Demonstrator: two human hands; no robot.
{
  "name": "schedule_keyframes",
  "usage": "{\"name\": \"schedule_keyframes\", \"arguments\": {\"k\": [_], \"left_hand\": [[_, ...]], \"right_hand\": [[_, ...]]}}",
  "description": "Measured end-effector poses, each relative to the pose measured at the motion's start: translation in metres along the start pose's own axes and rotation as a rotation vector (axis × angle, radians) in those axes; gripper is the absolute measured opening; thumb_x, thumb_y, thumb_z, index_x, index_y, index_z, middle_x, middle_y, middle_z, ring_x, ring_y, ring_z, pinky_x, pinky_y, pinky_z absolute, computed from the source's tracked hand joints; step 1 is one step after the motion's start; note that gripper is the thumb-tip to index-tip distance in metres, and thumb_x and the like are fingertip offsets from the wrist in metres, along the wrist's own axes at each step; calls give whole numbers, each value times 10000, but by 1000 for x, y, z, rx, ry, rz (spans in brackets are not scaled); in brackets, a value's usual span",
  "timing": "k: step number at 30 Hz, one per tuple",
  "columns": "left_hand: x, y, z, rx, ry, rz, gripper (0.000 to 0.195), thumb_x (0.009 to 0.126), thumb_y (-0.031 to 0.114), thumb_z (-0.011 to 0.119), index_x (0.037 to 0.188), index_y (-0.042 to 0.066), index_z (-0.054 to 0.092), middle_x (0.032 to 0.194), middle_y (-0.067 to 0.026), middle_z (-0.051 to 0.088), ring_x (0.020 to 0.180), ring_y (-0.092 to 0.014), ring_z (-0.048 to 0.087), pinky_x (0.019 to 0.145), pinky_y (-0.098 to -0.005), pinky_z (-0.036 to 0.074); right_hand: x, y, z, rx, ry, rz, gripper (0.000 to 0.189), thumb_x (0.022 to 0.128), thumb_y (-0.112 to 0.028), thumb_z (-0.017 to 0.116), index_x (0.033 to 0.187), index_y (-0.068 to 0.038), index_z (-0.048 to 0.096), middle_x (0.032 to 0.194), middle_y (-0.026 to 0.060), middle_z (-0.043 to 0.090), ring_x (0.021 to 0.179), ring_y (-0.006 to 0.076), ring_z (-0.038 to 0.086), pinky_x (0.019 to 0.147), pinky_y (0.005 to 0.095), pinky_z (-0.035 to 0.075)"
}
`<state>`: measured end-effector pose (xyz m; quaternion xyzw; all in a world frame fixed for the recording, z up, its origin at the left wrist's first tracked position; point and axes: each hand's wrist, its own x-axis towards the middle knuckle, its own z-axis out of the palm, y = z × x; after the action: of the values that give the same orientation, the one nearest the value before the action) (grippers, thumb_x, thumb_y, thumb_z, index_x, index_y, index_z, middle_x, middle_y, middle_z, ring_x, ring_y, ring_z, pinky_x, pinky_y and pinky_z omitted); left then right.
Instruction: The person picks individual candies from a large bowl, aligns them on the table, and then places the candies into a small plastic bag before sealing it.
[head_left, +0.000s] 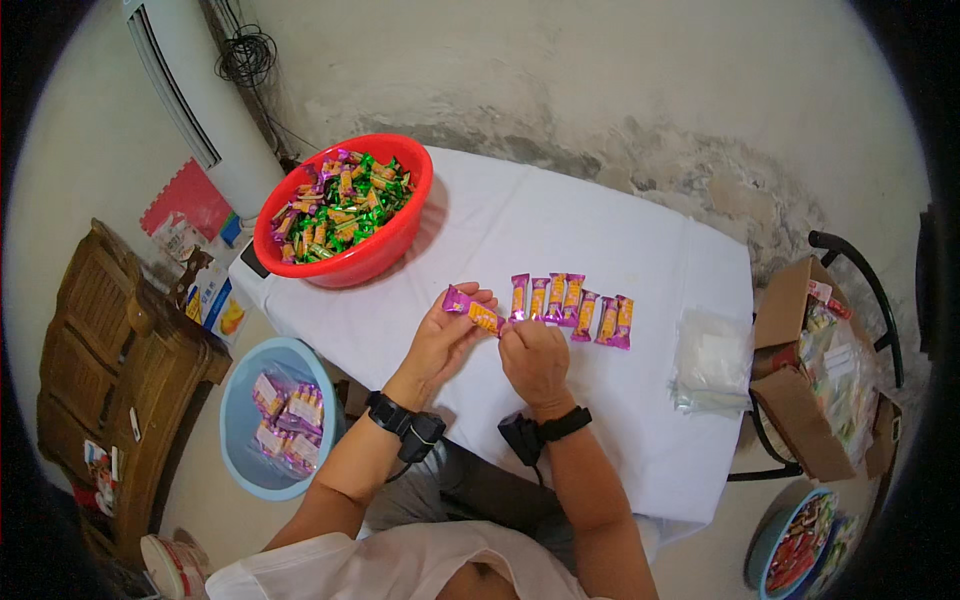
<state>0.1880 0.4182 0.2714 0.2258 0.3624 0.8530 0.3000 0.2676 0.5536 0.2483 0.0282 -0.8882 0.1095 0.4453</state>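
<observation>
A purple-and-yellow wrapped snack bar (472, 310) spans the gap between my two hands, above the white-covered table (480, 232). My left hand (448, 330) holds it along the palm, thumb on the wrapper. With bent fingers, my right hand (534, 356) grips the bar's lower right end. Just beyond my right hand lies an uneven row of several like bars (562, 300), set side by side. A red plastic basin (356, 274) stands at the table's far left corner, heaped with small bars (349, 202) in green and purple wrappers.
Clear plastic bags (714, 360) lie stacked at the right table edge. Beyond them an open cardboard box (799, 420) rests on a black-framed chair (862, 270). A blue basin (234, 442) with bagged bars (292, 424) stands low at left, near a wooden bench (150, 390).
</observation>
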Motion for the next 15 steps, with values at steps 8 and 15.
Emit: {"name": "schedule_keyframes", "arguments": {"k": [8, 15], "left_hand": [[5, 10, -14, -132, -31, -19, 350, 884, 125, 594, 1202, 31, 481, 1142, -136, 575, 1098, -245, 553, 953, -385, 462], [22, 12, -45, 217, 20, -274, 274, 915, 150, 559, 1162, 47, 499, 1054, -65, 599, 913, -137, 599, 771, -258, 511]], "right_hand": [[1, -14, 6, 430, -60, 234, 69, 770, -85, 621, 764, -62, 556, 709, 72, 529, 657, 273, 557, 554, 381, 419], [-13, -14, 32, 1021, -276, 649, 131, 882, -146, 586, 841, -23, 570, 656, 42, 542, 555, 123, 508, 504, 273, 405]]}}
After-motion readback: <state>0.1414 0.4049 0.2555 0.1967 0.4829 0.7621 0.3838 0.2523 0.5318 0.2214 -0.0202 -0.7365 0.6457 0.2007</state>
